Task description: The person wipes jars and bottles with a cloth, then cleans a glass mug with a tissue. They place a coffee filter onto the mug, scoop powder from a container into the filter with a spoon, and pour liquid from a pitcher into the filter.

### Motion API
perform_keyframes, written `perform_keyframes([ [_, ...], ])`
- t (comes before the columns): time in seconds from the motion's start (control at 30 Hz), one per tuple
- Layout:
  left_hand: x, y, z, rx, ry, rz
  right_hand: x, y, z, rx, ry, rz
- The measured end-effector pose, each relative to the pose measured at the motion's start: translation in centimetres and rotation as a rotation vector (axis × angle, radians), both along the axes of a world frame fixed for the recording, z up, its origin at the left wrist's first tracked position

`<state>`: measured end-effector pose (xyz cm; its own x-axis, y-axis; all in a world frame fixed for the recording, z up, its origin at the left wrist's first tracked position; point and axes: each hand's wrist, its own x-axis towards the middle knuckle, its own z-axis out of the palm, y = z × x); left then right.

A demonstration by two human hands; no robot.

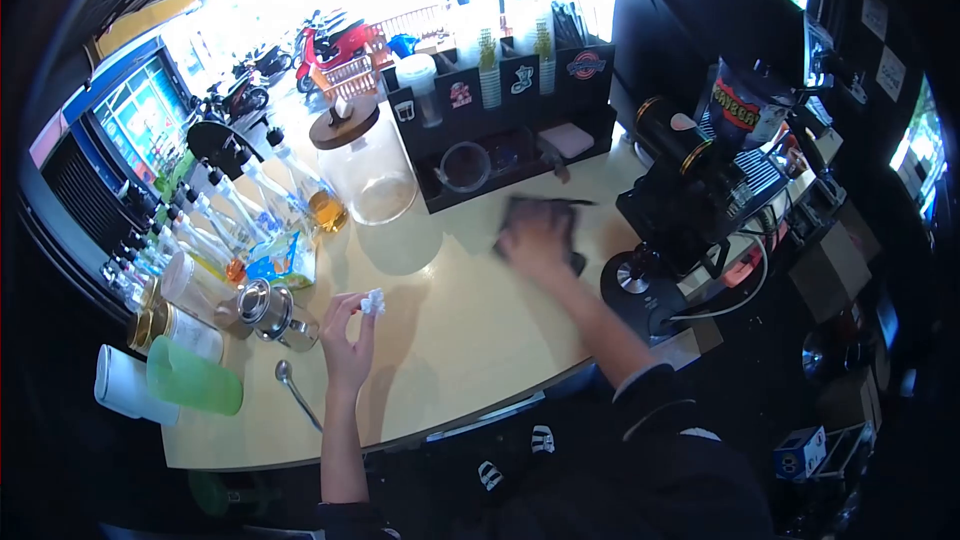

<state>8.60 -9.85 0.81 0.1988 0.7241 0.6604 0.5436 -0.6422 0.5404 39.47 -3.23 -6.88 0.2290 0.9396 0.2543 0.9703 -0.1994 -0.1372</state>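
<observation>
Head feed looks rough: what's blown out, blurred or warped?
Head view: the street outside is blown out white; the right hand and the dark cloth under it are motion-blurred; the left hand holding a white wad is sharper; fisheye bends the counter edge; corners go black.

Right now I see dark flat cloth, white crumpled paper wad, cream curved countertop, green plastic cup.

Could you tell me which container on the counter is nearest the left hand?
The small steel lidded jug, just beside the left hand holding crumpled white paper; the bottles and glass jar stand farther.
</observation>
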Motion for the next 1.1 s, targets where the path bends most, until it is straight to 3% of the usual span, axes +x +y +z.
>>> perform_keyframes([
  [0.03, 0.7, 0.5, -0.2, -0.008, -0.02, -0.04, -1.6, -1.3, 0.4, -0.013, -0.026, 0.26],
  [0.07, 1.4, 1.0, -0.4, -0.02, -0.041, -0.077, -3.3, -1.6, -1.7, 0.138, -0.026, 0.467],
  [0.13, 2.7, 1.3, -0.2, -0.033, -0.042, -0.116, -3.0, -1.2, -1.3, 0.143, 0.089, 0.478],
  [0.2, 3.0, 1.3, -0.1, -0.035, -0.032, -0.151, 1.0, 0.3, 1.9, -0.062, 0.109, 0.162],
  [0.27, 2.5, 0.9, -0.4, -0.011, -0.008, -0.138, 7.0, 4.3, -0.8, 0.119, -0.007, -0.226],
  [0.37, 1.7, 0.5, -1.1, -0.049, 0.014, -0.141, 11.2, 7.0, -2.0, 0.166, 0.064, -0.387],
  [0.43, 2.0, 0.6, -0.7, -0.051, 0.022, -0.131, 9.4, 8.1, -3.6, 0.405, -0.102, -0.561],
  [0.5, 3.1, 1.2, -0.4, -0.059, 0.032, -0.144, 2.9, 5.2, -0.9, 0.155, -0.059, -0.306],
  [0.53, 4.0, 2.0, -0.2, -0.048, 0.003, -0.165, -0.6, 2.0, 1.6, 0.036, -0.077, 0.029],
  [0.57, 5.0, 2.7, 0.0, -0.035, -0.027, -0.186, -3.5, 1.6, -1.1, 0.152, -0.039, 0.177],
  [0.6, 6.1, 3.5, 0.2, -0.036, -0.029, -0.201, -5.9, -0.6, -1.3, 0.199, 0.105, 0.5],
  [0.63, 7.4, 4.4, 0.4, -0.006, -0.028, -0.248, -7.1, -2.1, -2.4, 0.351, 0.06, 0.659],
  [0.67, 8.6, 4.9, 0.4, 0.023, -0.026, -0.292, -5.7, -1.8, -2.7, 0.353, 0.055, 0.648],
  [0.73, 10.2, 5.2, 0.3, 0.013, -0.031, -0.336, -0.9, -1.8, -0.1, 0.053, 0.123, 0.483],
  [0.8, 11.5, 5.7, 0.5, 0.009, -0.04, -0.374, 4.7, -0.9, -1.2, 0.131, 0.04, -0.121],
  [0.87, 12.5, 5.9, 0.2, 0.031, -0.006, -0.413, 7.7, -0.9, -3.2, 0.229, 0.054, -0.337],
  [0.97, 15.5, 7.6, 0.2, 0.084, 0.141, -0.415, 2.6, -2.5, -2.1, 0.081, -0.009, -0.367],
  [1.1, 19.3, 11.9, -1.5, 0.17, 0.383, -0.404, -4.9, -7.9, -2.0, 0.049, -0.019, 0.18],
])
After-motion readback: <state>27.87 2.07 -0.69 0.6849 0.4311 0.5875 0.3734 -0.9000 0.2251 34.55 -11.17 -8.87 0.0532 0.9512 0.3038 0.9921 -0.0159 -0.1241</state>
